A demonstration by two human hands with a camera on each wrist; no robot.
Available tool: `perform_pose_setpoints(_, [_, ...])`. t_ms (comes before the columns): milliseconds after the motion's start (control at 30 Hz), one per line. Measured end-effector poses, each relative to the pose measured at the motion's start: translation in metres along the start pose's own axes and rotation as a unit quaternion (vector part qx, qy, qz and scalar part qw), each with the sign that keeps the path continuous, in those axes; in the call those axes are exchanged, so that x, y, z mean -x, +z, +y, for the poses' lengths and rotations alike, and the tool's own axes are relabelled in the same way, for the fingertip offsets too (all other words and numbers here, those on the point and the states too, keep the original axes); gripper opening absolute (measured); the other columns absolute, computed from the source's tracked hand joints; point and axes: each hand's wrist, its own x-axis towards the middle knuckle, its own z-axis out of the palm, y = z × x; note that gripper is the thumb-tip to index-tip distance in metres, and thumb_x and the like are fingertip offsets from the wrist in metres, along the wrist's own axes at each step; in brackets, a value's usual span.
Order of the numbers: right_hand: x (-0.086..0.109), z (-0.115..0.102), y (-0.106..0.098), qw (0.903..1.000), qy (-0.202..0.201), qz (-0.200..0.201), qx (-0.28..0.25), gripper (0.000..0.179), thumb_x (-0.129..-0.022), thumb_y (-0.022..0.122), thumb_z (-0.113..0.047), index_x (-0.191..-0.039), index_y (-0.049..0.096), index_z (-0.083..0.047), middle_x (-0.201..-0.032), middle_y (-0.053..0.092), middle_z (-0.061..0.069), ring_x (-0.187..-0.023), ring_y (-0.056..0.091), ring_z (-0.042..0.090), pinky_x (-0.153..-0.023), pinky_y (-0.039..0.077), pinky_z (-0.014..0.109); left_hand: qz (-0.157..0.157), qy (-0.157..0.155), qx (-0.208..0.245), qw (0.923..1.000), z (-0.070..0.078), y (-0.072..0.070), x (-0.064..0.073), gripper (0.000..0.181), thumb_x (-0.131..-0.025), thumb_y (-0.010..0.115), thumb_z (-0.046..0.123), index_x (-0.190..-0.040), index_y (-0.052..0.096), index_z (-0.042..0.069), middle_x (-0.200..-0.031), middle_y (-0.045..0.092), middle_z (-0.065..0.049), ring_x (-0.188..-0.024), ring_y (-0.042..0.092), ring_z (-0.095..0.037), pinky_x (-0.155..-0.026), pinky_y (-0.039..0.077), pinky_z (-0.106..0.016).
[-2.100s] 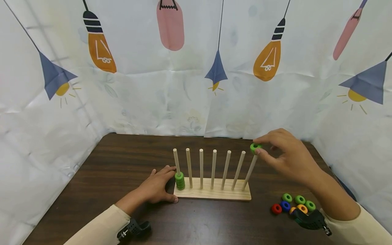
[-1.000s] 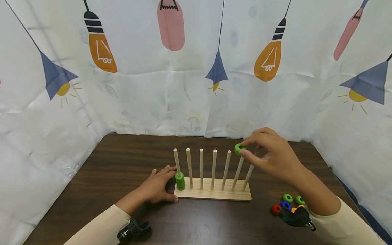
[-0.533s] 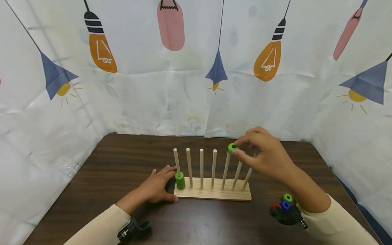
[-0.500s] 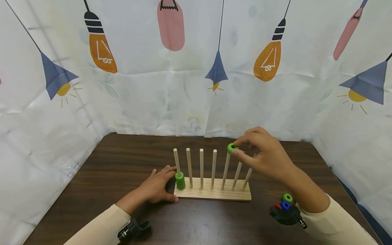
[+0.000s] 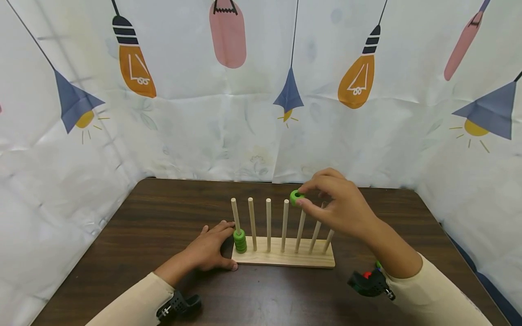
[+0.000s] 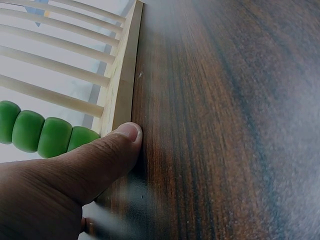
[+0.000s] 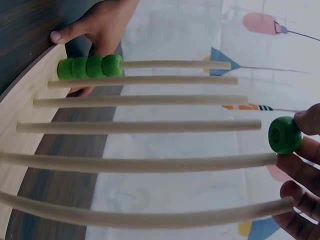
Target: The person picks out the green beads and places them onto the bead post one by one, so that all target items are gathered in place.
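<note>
A wooden peg rack [image 5: 281,259] with a row of upright pegs stands mid-table. Several green beads [image 5: 239,242] are stacked low on its leftmost peg. My left hand [image 5: 210,246] holds the left end of the base, the thumb [image 6: 112,152] at the front corner and the fingers reaching behind. Thumb and fingers of my right hand [image 5: 340,203] pinch one green bead [image 7: 287,134] up at peg-top height, between the fourth and fifth pegs from the left. In the right wrist view the bead is apart from the nearby peg tips, its hole facing the rack.
Right of the rack, a red bead [image 5: 367,274] and a sliver of a green bead [image 5: 378,264] show beside the black right wrist device [image 5: 369,286]; the forearm hides the others. A printed curtain [image 5: 261,136] hangs behind the dark wooden table [image 5: 138,217].
My right hand has carried the green bead leftward along the peg tops, from the rightmost peg past the sixth and fifth. Its forearm now covers most loose beads. My left hand stays put.
</note>
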Motion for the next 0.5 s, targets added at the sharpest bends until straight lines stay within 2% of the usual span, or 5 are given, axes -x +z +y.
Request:
perform_pose_setpoints(200, [-0.005,-0.004,0.006,1.0,-0.001,-0.004,-0.006,0.019,-0.083,0.087,-0.013,-0.098,0.077,-0.019,-0.098,0.064,-0.006,-0.09,0.056,0.01,-0.07,0.052,0.029,0.0,0.001,-0.001,1.0,0.0,0.0,0.0,0.093,-0.074,0.091,0.05,-0.148,0.052,0.009,-0.161,0.038,-0.012,-0.152,0.025,-0.037,-0.115,0.015,-0.071])
perform_pose_setpoints(500, [-0.011,-0.011,0.012,0.9999,-0.004,-0.007,-0.012,0.018,-0.084,0.086,-0.013,-0.099,0.077,-0.017,-0.098,0.063,-0.005,-0.093,0.057,0.01,-0.072,0.055,0.03,0.002,0.003,0.001,1.0,-0.001,0.0,0.001,0.093,-0.073,0.091,0.049,-0.148,0.053,0.009,-0.161,0.039,-0.011,-0.152,0.025,-0.037,-0.115,0.015,-0.071])
